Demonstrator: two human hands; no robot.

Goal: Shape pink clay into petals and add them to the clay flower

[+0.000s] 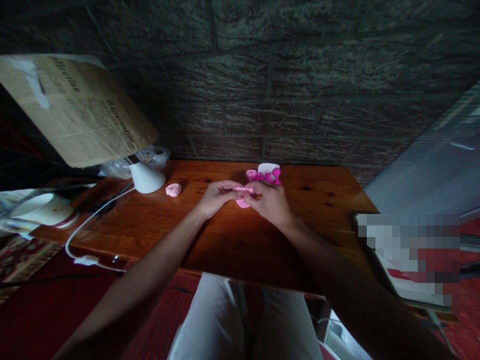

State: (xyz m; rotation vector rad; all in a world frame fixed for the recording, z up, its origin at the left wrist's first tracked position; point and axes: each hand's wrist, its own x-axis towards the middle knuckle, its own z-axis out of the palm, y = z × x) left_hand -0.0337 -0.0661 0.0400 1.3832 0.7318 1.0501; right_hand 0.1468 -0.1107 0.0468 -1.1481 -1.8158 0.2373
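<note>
Over the middle of the wooden table (225, 230), both hands pinch one piece of soft pink modelling clay (243, 203). My left hand (217, 196) grips its left side between thumb and fingers. On the other side, my right hand (273, 201) has its thumb and fingertips closed on the clay, partly covering it. Just behind the right hand lie bright magenta clay pieces (275, 175), partly hidden by it, with a white piece (268, 168) beyond them. A crumpled pale pink lump (173, 190) rests on the table to the left.
A lamp with a white base (147, 178) and paper shade (86, 110) stands at the left; its white cord (78, 230) hangs over the front edge. A white cup (43, 210) lies farther left. A dark brick wall (240, 80) borders the back. A blurred-out object (408, 260) sits at the right.
</note>
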